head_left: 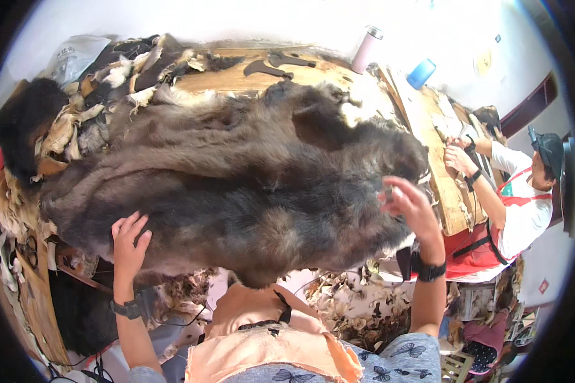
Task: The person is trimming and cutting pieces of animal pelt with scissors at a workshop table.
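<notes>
A large grey-brown fur pelt (255,185) lies fur side up across the workbench in front of me and hangs over its near edge. My left hand (130,242) rests on the pelt's near left part, fingers spread and holding nothing. Near the pelt's right end is my right hand (406,203), its fingers bent together. Something small and greyish shows at those fingertips, too small to name. Whether this hand touches the fur, I cannot tell.
Two dark flat blades (267,69) lie on the wooden board (217,82) behind the pelt. Fur scraps (118,70) heap at the far left. A pink bottle (367,50) and a blue cup (421,73) stand at the back. A co-worker (524,191) works at the right. Scraps (358,306) cover the floor.
</notes>
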The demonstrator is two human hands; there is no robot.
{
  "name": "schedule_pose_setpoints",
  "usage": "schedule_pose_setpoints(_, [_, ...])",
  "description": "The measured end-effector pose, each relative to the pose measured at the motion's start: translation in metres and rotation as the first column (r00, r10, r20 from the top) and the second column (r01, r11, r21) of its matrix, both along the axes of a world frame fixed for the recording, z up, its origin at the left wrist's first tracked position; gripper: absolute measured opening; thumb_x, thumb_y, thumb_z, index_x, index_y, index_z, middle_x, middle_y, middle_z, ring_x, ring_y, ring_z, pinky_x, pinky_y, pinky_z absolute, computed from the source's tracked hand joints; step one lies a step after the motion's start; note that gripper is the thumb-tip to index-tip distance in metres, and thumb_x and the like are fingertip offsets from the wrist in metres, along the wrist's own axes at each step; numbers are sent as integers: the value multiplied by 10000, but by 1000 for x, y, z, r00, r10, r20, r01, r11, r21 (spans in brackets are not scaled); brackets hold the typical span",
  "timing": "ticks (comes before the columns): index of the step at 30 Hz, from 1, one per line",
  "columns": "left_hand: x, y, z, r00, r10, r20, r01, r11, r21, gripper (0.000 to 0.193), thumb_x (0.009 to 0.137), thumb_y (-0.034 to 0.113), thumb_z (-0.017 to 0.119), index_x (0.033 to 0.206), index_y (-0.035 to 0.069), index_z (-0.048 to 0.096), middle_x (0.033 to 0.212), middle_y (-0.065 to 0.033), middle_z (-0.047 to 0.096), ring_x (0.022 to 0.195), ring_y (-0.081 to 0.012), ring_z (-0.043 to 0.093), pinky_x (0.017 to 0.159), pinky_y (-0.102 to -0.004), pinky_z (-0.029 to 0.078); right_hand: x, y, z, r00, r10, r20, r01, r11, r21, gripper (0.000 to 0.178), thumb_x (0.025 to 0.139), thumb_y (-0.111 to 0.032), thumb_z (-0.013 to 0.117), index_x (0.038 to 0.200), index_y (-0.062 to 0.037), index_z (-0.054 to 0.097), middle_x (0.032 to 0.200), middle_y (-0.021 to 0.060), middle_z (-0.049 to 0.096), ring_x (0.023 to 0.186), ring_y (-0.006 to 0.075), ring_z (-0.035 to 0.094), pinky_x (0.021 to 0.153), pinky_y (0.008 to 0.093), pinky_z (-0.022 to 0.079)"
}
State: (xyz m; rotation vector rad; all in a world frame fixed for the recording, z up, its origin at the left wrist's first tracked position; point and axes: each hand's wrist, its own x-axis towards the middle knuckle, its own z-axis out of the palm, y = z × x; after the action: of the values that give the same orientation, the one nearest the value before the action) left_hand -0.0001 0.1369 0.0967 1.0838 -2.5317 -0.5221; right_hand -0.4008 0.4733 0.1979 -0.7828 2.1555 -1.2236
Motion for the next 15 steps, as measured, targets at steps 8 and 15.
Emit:
schedule_pose_setpoints(8, [-13, -1, -5, 1000, -24, 18, 25, 999, -28, 327, 809, 177, 567, 1119, 74, 585, 1219, -104, 512, 1145, -305, 380, 974, -384, 308, 48, 82, -62, 976, -191, 102, 184, 980, 72, 249, 896, -166, 495, 1093, -36, 574, 815, 44, 650, 657, 80, 614, 557, 201, 458])
schedule_pose_setpoints(15, [2, -6, -9, 999, 6, 44, -6, 1000, 1, 340, 832, 189, 547, 1151, 75, 564, 1264, -86, 482, 1189, -292, 351, 1003, -380, 275, 52, 57, -53, 992, -123, -40, 124, 992, 37, 214, 865, -105, 523, 1043, -8, 592, 745, 51, 647, 608, 77, 604, 557, 208, 480])
